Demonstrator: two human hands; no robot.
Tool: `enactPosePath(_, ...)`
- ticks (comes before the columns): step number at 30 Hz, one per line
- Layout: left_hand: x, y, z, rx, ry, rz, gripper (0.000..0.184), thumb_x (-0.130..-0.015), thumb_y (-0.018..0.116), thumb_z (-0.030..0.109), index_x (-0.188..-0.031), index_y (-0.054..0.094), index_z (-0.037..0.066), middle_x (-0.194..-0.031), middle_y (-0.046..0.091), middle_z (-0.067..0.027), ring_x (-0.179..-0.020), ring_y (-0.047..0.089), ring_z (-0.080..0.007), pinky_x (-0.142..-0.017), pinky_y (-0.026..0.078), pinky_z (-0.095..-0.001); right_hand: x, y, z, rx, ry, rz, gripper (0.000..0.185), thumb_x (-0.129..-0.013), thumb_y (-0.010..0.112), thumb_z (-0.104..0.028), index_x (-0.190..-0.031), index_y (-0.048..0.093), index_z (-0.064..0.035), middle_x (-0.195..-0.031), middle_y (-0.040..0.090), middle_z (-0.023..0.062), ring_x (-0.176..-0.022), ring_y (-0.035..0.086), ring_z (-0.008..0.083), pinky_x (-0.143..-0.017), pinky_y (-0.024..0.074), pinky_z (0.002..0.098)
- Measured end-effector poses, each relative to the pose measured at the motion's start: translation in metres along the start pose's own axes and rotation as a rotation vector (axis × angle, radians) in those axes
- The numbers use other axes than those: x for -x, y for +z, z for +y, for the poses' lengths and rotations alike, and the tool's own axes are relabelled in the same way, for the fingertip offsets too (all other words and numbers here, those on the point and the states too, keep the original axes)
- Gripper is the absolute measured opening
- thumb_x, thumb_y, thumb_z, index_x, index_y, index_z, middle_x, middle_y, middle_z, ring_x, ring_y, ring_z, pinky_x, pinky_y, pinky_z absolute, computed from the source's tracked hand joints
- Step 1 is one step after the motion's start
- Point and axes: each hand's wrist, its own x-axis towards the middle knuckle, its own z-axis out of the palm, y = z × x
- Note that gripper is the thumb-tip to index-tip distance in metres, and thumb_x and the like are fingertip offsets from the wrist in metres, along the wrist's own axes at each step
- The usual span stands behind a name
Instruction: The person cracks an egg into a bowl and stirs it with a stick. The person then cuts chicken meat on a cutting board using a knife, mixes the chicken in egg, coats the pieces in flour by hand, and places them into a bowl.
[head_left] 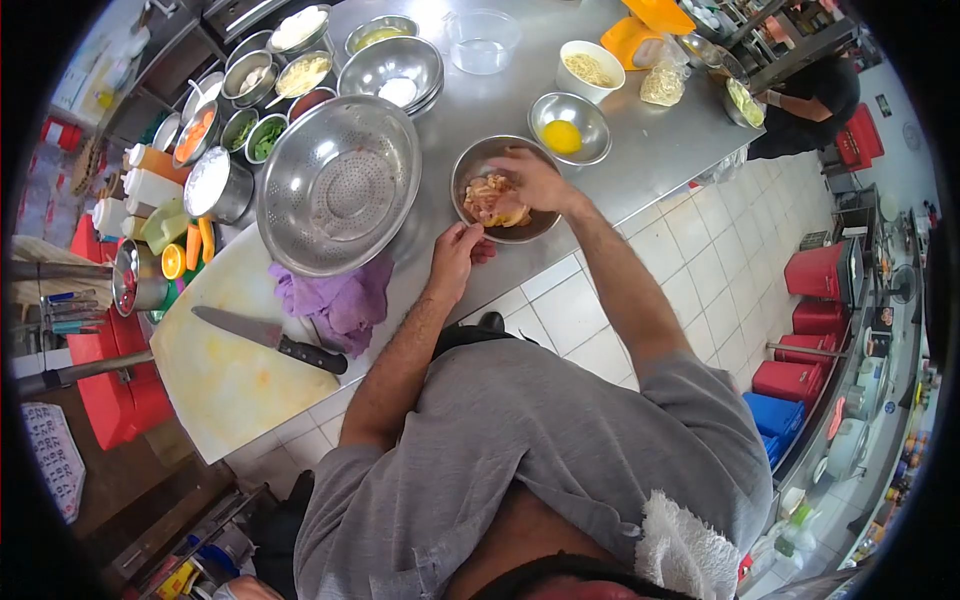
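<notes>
A steel mixing bowl [540, 229] with pieces of raw meat [492, 203], probably chicken, stands near the counter's front edge. My left hand [459, 262] grips the near-left rim of this bowl, thumb on the edge. Reaching in from the right, my right hand [535, 180] is inside the bowl over the meat, its fingers stretched out and apart; the fingertips are partly blurred. Just behind is a smaller steel bowl [597, 128] with yellow egg [562, 136]. Left of my hands lies a large perforated steel colander [290, 205], tilted toward me.
A knife [262, 333] lies on the cutting board [225, 400], beside a purple cloth [335, 300]. Several ingredient containers crowd the back left. A white tub of shredded food [590, 72] stands back right. Another person [815, 105] is at the far right end.
</notes>
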Motion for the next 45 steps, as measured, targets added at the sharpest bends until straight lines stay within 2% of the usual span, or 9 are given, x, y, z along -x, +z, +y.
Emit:
enactPosePath(2,-0.001,0.001,-0.001,0.013,0.002,0.012,0.018,-0.089,0.053,0.023,-0.087,0.053,0.005,-0.077,0.058,-0.0054,-0.067,0.058,-0.0148,-0.061,0.046,-0.0274,-0.006,0.036,-0.009,0.256,-0.002,0.091,0.041,-0.071,0.064,-0.022,-0.112,0.057,-0.0180,-0.096,0.061,0.0115,-0.090,0.058,0.0332,-0.086,0.0429,0.0401)
enactPosePath(7,0.008,-0.010,-0.001,0.006,-0.001,0.052,0.019,-0.089,0.054,0.024,-0.085,0.052,0.005,-0.077,0.057,-0.0049,-0.067,0.058,-0.0148,-0.061,0.046,-0.0273,-0.018,0.037,-0.026,0.231,0.318,0.020,0.033,-0.075,0.059,-0.021,-0.108,0.056,-0.0166,-0.110,0.056,0.0137,-0.096,0.056,0.0333,-0.078,0.0466,0.0414)
enactPosePath(11,0.011,-0.011,-0.004,0.004,0.038,0.060,0.020,-0.089,0.055,0.024,-0.083,0.052,0.005,-0.076,0.057,-0.0048,-0.067,0.059,-0.0151,-0.061,0.045,-0.0273,-0.018,0.036,-0.012,0.390,0.203,0.255,0.038,-0.076,0.060,-0.021,-0.113,0.054,-0.0201,-0.111,0.055,0.0160,-0.102,0.053,0.0348,-0.081,0.0464,0.0433)
enactPosePath(14,0.011,-0.010,-0.004,0.004,0.049,0.061,0.021,-0.089,0.054,0.024,-0.082,0.052,0.005,-0.075,0.057,-0.0046,-0.067,0.059,-0.0153,-0.061,0.046,-0.0274,0.013,0.038,-0.028,0.579,-0.088,0.037,0.049,-0.072,0.065,-0.022,-0.118,0.050,-0.0233,-0.115,0.052,0.0160,-0.108,0.047,0.0383,-0.086,0.0432,0.0464)
enactPosePath(25,0.019,-0.006,0.000,-0.067,0.043,0.094,0.020,-0.090,0.053,0.023,-0.085,0.054,0.004,-0.077,0.059,-0.0048,-0.067,0.060,-0.0142,-0.062,0.046,-0.0265,-0.009,0.028,-0.028,0.237,0.322,0.053,0.039,-0.071,0.063,-0.014,-0.109,0.052,-0.0158,-0.116,0.047,0.0153,-0.110,0.037,0.0441,-0.088,0.0404,0.0466)
enactPosePath(28,0.019,-0.004,-0.001,-0.061,0.040,0.117,0.021,-0.090,0.052,0.024,-0.085,0.054,0.004,-0.078,0.059,-0.0057,-0.068,0.060,-0.0142,-0.063,0.046,-0.0266,0.004,0.038,-0.045,0.392,0.136,0.274,0.041,-0.073,0.065,-0.018,-0.112,0.053,-0.0199,-0.118,0.046,0.0134,-0.112,0.038,0.0408,-0.088,0.0395,0.0487)
enactPosePath(33,0.040,-0.008,0.003,-0.203,0.102,0.106,0.023,-0.089,0.054,0.024,-0.091,0.055,0.001,-0.078,0.060,-0.0062,-0.071,0.059,-0.0161,-0.066,0.047,-0.0287,0.008,0.030,-0.044,0.460,-0.049,0.006,0.056,-0.069,0.069,-0.024,-0.122,0.049,-0.0255,-0.123,0.042,0.0147,-0.115,0.036,0.0403,-0.094,0.0334,0.0502)
enactPosePath(40,0.105,-0.077,0.044,-1.088,0.434,1.069,0.039,-0.077,0.063,0.019,-0.108,0.048,0.000,-0.109,0.046,-0.0224,-0.094,0.052,-0.0372,-0.083,0.043,-0.0421,-0.026,0.045,-0.026,0.332,0.150,-0.231,0.025,-0.076,0.063,-0.021,-0.099,0.056,-0.0168,-0.106,0.054,0.0150,-0.098,0.051,0.0376,-0.081,0.0449,0.0455)
enactPosePath(45,0.085,-0.117,0.020,-1.089,0.275,1.235,0.049,-0.071,0.067,0.018,-0.113,0.045,0.007,-0.109,0.044,-0.0226,-0.095,0.053,-0.0385,-0.080,0.046,-0.0457,-0.008,0.034,-0.033,0.537,-0.062,0.261,0.033,-0.074,0.061,-0.012,-0.106,0.053,-0.0092,-0.109,0.049,0.0170,-0.105,0.045,0.0375,-0.085,0.0419,0.0445)
